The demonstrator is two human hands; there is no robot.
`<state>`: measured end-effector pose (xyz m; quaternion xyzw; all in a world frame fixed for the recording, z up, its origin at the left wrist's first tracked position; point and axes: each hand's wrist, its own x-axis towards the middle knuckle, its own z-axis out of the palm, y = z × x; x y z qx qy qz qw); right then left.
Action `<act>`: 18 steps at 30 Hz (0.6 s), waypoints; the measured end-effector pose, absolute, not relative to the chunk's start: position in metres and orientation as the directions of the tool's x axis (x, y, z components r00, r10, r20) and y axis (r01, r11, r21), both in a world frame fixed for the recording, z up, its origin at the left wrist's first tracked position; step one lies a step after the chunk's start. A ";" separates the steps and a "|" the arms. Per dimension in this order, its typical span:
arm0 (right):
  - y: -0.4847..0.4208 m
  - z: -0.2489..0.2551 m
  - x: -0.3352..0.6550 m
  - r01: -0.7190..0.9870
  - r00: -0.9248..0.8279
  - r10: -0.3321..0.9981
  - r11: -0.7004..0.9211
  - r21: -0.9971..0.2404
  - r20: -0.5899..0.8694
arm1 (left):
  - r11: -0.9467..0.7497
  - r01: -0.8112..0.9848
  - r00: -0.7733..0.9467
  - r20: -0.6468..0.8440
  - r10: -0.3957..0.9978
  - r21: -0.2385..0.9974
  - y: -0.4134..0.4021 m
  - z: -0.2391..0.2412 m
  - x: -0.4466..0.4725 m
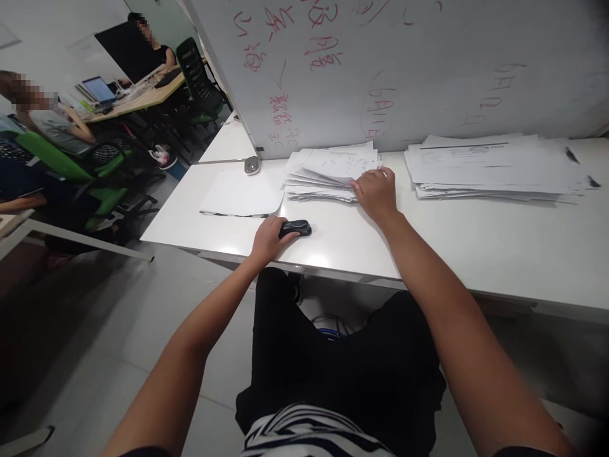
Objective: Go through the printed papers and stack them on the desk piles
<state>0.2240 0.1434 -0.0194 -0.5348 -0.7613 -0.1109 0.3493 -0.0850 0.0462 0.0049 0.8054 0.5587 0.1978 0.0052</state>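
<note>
My left hand [269, 238] is closed around a black stapler [299, 227] that rests on the white table near its front edge. Just beyond it lies a middle stack of printed paper sheets [328, 166], its edges uneven and some sheets lifted. At that stack's right corner, my right hand [377, 193] has its fingers curled over the sheets, gripping the edge; how many sheets it pinches is hidden. To the left lies a thinner pile of blank-looking white paper [242, 195]. A larger stack of paper [485, 166] sits on the right.
A whiteboard [380, 76] with red writing stands along the table's back edge. A small silver-and-brown object [252, 165] sits by its lower left corner. The white table [457, 247] ends just before my knees. Two people sit at desks on the left, near green chairs [52, 165].
</note>
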 end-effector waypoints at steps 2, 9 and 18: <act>0.139 -0.017 0.224 0.893 -0.232 0.735 0.420 -0.160 0.638 | -0.374 0.897 0.294 0.315 0.902 0.233 0.046 0.005 -0.086; 0.129 -0.008 0.221 0.879 -0.257 0.722 0.451 -0.156 0.642 | -0.516 0.835 0.362 0.517 0.776 0.190 0.046 0.016 -0.090; 0.127 -0.005 0.218 0.847 -0.250 0.685 0.497 -0.188 0.684 | -0.464 0.883 0.453 0.388 0.803 -0.072 0.133 0.058 -0.039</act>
